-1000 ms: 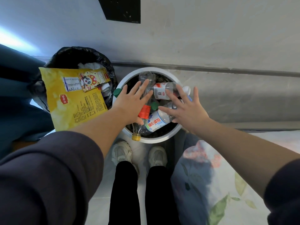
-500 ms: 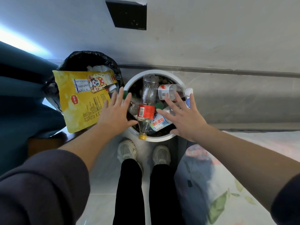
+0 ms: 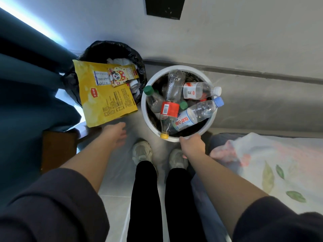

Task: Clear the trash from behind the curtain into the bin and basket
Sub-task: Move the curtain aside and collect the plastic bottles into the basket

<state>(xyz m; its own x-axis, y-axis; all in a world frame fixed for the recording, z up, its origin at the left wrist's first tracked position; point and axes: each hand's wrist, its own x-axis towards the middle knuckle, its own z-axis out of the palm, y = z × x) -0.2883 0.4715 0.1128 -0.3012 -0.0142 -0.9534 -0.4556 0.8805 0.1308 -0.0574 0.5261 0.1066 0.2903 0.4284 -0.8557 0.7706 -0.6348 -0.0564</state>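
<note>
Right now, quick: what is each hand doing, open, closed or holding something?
Left hand: open, fingers relaxed, holding nothing.
Right hand: at the near rim of the round white basket; grip cannot be told.

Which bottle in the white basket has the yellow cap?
The clear bottle with the red label; its yellow cap rests on the near rim of the basket, beside the right hand. The others' visible caps are green, white or blue.

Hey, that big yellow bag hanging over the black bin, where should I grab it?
Pinch the free lower corner of the yellow bag, coming from your near side with the left hand, which hovers open close to it. That end overhangs the black bin unsupported, so fingers probably fit under it.
</note>
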